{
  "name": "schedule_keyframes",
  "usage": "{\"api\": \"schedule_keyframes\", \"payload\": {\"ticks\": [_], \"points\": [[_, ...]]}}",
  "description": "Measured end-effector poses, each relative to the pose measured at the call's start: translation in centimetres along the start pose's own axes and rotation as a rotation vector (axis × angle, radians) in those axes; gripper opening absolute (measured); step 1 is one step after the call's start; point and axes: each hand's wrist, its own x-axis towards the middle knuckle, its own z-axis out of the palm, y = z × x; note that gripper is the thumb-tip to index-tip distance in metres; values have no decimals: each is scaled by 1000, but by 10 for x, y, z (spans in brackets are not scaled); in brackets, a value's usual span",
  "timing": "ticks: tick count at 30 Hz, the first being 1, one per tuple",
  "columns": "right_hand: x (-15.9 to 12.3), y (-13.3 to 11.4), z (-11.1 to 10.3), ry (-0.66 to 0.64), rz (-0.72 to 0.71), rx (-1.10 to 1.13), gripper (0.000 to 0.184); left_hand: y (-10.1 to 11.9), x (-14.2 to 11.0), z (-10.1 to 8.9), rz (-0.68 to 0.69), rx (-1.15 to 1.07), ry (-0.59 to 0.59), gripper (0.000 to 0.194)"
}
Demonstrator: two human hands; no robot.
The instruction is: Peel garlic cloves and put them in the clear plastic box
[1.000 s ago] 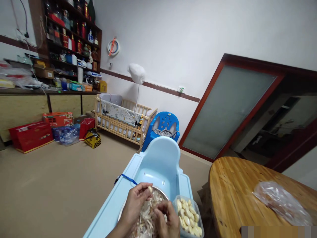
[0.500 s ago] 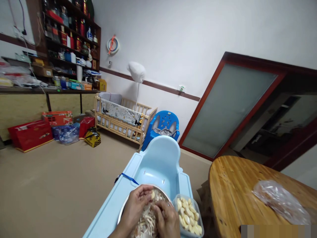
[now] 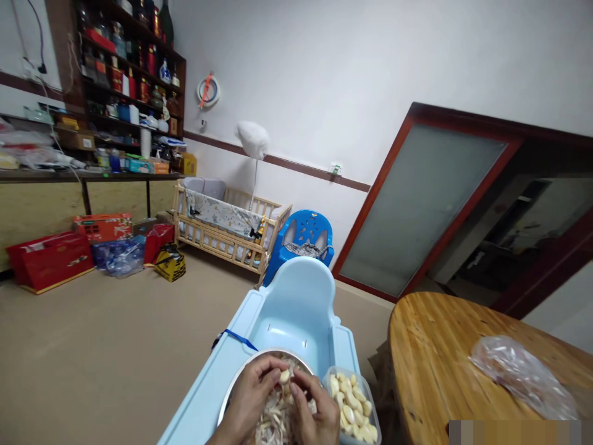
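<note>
My left hand and my right hand meet at the bottom centre, both pinched on one garlic clove. They hover over a metal bowl full of pale garlic skins. The bowl rests on a light blue child's seat. Just right of my right hand stands a clear plastic tub holding several peeled cloves.
A round wooden table with a crumpled plastic bag is at the right. Behind the seat are a blue plastic chair, a wooden cot, red boxes on the floor and a dark shelf unit.
Both hands have closed in together on the clove, the right fingers rising to meet the left. The camera has shifted slightly.
</note>
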Motion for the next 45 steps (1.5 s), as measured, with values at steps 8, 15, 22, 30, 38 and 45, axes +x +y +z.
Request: {"api": "schedule_keyframes", "payload": {"ticks": [8, 15, 22, 30, 38, 45], "points": [[0, 5, 1, 41, -80, 100, 10, 7, -4, 1, 46, 51, -35, 17], [-3, 12, 1, 125, -115, 91, 11, 15, -5, 2, 59, 60, -67, 13], [0, 1, 0, 43, -138, 56, 10, 7, -4, 0, 57, 116, -10, 15], [3, -5, -1, 17, -175, 40, 16, 7, -3, 1, 67, 119, -20, 19], [-7, 0, 7, 29, -206, -95, 22, 6, 0, 4, 50, 113, 63, 19], [-10, 3, 12, -65, -273, -98, 24, -2, 1, 4, 41, 20, 139, 16]]}}
